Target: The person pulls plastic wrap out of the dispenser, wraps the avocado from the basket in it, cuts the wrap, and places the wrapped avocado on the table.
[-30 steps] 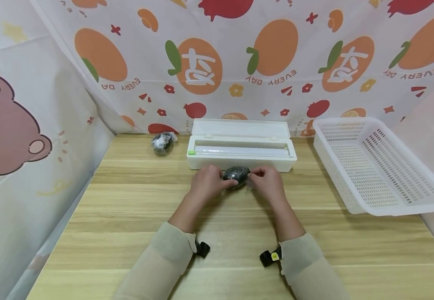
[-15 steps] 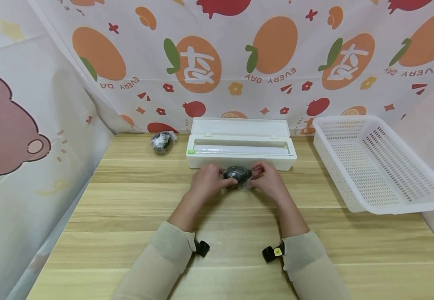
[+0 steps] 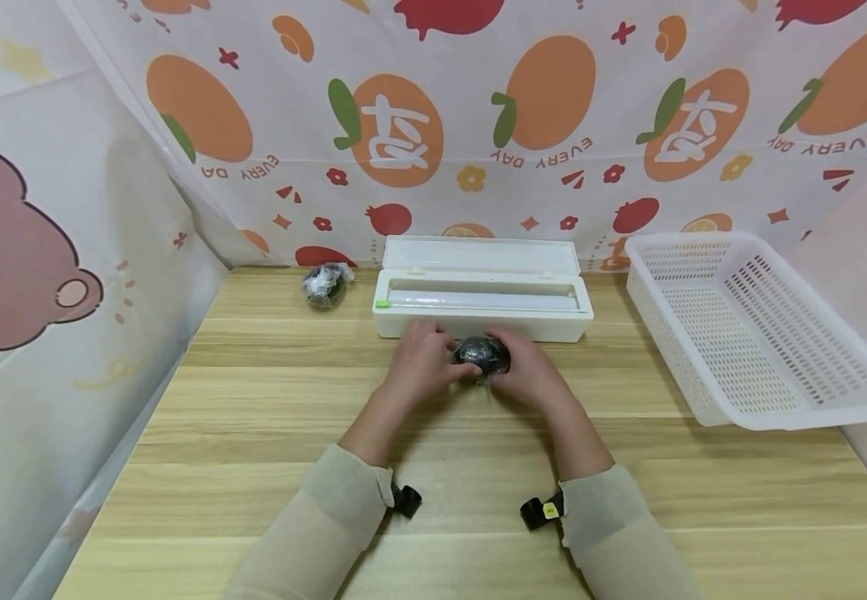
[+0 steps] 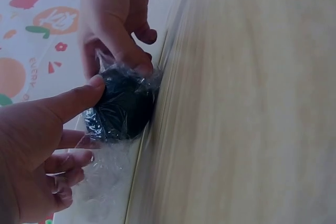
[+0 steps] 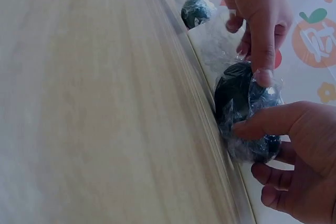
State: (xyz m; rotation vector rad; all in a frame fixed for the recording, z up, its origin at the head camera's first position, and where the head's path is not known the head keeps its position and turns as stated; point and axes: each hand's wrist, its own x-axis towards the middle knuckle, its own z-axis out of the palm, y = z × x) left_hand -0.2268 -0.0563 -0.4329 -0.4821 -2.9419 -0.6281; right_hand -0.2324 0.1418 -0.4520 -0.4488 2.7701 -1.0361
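Loose, wrinkled cling film [image 4: 107,174] surrounds a dark, egg-shaped avocado [image 3: 482,356] just in front of the white box. My left hand [image 3: 420,364] holds its left side, the thumb lying across the front in the head view. From the other side, my right hand [image 3: 531,372] grips it between thumb and fingers. The right wrist view shows the right thumb pressing film against the avocado [image 5: 233,95], with the left thumb at its far end. In the left wrist view a loose flap of film hangs beside the left fingers.
Behind the hands stands a white cling film box [image 3: 478,325], lid raised, with a roll [image 3: 478,300] inside. Another film-wrapped dark avocado [image 3: 324,287] lies at the back left of the wooden table [image 3: 268,433]. A white perforated basket [image 3: 674,358] stands at the right.
The right hand has moved from pinching film at the avocado's right end to wrapping its fingers round that side. The avocado has shifted slightly right; the left hand still holds it.
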